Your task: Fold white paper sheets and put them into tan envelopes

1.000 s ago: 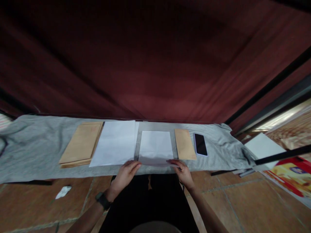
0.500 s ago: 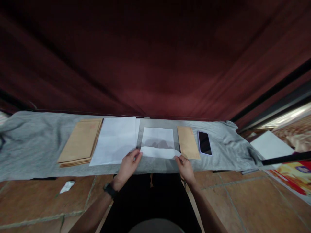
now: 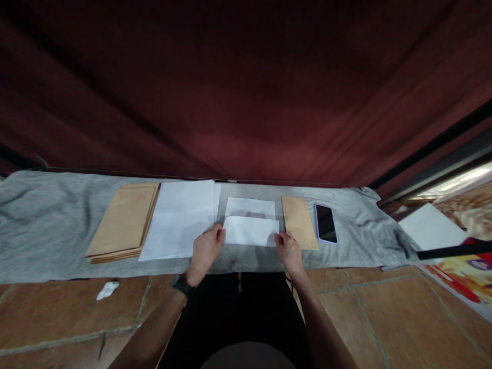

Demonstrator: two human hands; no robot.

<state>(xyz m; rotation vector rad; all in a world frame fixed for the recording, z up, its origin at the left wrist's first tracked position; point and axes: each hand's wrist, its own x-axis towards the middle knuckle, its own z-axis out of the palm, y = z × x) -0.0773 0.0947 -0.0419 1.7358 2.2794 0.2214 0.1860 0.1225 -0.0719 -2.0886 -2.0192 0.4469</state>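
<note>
A white sheet of paper (image 3: 250, 231) lies in front of me on the grey cloth, its near part folded up over the far part. At the fold's left edge my left hand (image 3: 206, 248) is closed, thumb and fingers pinching the paper. My right hand (image 3: 288, 251) pinches the right edge in the same way. Just left of my left hand is a stack of white paper (image 3: 180, 218). A brown envelope (image 3: 300, 223) rests flat beyond my right hand, close beside the folded sheet.
Several brown envelopes (image 3: 119, 220) are stacked at the left. A phone (image 3: 326, 224) lies right of the single envelope. The grey cloth (image 3: 365, 236) covers a narrow surface against a dark red curtain (image 3: 246, 128). A white scrap (image 3: 108, 290) is on the tiled floor (image 3: 388, 307).
The folded flap has moved farther up over the sheet, covering more of it. Both hands have moved slightly away from me with the paper's edge.
</note>
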